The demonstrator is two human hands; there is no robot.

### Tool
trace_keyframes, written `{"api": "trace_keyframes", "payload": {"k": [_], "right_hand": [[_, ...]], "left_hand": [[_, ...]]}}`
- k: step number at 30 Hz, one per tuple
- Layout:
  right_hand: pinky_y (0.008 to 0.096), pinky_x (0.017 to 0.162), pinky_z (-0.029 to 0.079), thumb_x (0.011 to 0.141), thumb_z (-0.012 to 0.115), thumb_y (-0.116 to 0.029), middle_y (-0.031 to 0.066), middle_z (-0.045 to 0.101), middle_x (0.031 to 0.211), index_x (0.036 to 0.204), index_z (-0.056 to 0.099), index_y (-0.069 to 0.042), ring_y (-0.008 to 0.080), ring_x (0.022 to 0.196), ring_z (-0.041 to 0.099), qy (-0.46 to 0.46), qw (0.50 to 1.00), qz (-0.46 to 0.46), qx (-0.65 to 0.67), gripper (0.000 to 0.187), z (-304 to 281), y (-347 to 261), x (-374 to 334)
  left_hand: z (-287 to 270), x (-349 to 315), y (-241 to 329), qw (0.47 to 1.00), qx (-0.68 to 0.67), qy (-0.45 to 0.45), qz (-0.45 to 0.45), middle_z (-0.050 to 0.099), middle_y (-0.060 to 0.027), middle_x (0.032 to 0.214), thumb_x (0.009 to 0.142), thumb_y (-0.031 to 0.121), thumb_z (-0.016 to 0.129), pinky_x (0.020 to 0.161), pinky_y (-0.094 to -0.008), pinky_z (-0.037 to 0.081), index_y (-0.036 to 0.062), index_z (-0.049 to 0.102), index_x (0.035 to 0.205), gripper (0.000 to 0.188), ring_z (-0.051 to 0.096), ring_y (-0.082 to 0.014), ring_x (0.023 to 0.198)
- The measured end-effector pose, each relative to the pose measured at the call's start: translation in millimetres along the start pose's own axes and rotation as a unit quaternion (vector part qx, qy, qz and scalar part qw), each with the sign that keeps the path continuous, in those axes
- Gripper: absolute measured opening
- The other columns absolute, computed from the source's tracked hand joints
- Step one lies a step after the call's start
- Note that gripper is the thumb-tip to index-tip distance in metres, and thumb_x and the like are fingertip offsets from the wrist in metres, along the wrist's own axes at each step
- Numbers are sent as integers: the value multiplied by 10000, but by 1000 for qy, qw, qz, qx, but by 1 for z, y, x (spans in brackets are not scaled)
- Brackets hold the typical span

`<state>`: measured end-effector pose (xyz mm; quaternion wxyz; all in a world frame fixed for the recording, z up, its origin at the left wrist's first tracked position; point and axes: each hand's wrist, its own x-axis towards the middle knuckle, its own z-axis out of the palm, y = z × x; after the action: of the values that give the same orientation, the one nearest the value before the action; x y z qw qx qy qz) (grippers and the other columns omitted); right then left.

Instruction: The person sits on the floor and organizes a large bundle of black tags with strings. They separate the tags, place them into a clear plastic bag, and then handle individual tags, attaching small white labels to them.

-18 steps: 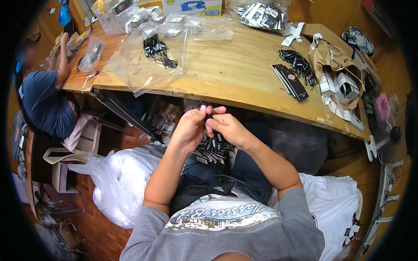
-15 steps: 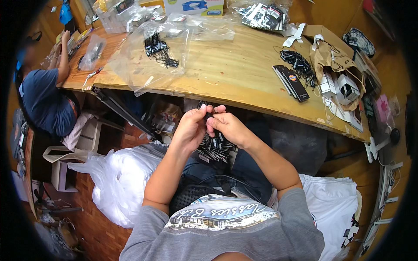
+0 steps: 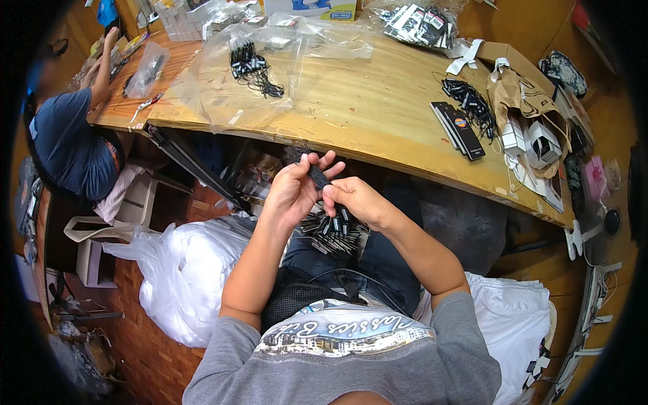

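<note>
Just off the table's near edge, my left hand (image 3: 291, 189) and my right hand (image 3: 358, 200) meet over my lap. A dark bundle of black cords (image 3: 317, 178) runs between them. The left thumb and forefinger grip it near its top, while that hand's other fingers are partly spread. My right thumb and forefinger pinch its lower end. Below the hands, a thick bunch of black hang-tag strings (image 3: 332, 229) with small printed tabs lies on my lap. Whether the held bundle joins that bunch is hidden by my fingers.
On the wooden table (image 3: 364, 101) lie a clear plastic bag (image 3: 202, 88), black strings (image 3: 251, 67), black tag cards (image 3: 459, 131) and a brown paper bag (image 3: 523, 91). A white plastic sack (image 3: 189, 283) sits left of me, folded white cloth (image 3: 509, 324) right. A person (image 3: 74, 148) works at far left.
My left hand has shifted slightly left and its fingers have spread more. More of the dark bundle now shows between the hands. The view has moved slightly.
</note>
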<state>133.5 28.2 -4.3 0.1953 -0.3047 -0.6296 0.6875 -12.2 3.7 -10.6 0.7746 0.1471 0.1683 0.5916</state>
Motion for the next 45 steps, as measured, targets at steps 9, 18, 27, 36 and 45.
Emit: {"api": "trace_keyframes", "payload": {"k": [9, 18, 27, 36, 45], "right_hand": [[243, 583, 414, 830, 433, -178, 15, 458, 535, 614, 477, -37, 95, 502, 435, -9, 998, 20, 57, 262, -10, 2, 6], [211, 545, 376, 828, 444, -200, 1, 466, 532, 605, 475, -48, 74, 506, 429, -19, 998, 45, -32, 273, -4, -1, 19], [229, 481, 382, 827, 428, -194, 16, 495, 556, 636, 493, -16, 88, 486, 456, 45, 962, 37, -266, 269, 9, -8, 13], [211, 519, 384, 847, 408, -185, -5, 458, 596, 662, 460, -20, 91, 535, 442, -23, 988, 37, -146, 254, 15, -2, 12], [265, 631, 408, 833, 425, -194, 55, 517, 687, 742, 478, -12, 153, 646, 505, -99, 989, -25, -107, 211, 10, 13, 11]], "left_hand": [[-25, -15, 42, 962, 222, 146, 67, 538, -131, 996, 825, 193, 455, 778, -329, 398, 28, 472, 993, 236, 537, -237, 884], [-4, -59, -6, 880, 471, 49, 33, 555, -45, 819, 863, 339, 351, 661, -209, 376, -28, 509, 950, 409, 474, -89, 714], [-9, -30, -32, 959, 268, 71, 53, 508, -12, 746, 858, 313, 381, 638, -226, 375, 23, 507, 930, 325, 460, -93, 681], [-4, -22, -23, 988, 115, 39, 99, 542, -113, 823, 826, 306, 429, 440, -253, 468, 63, 483, 850, 250, 542, -179, 736], [-16, -20, -30, 987, 103, 10, 120, 432, -38, 521, 835, 356, 381, 433, -221, 465, 69, 421, 782, 294, 495, -245, 943]]}}
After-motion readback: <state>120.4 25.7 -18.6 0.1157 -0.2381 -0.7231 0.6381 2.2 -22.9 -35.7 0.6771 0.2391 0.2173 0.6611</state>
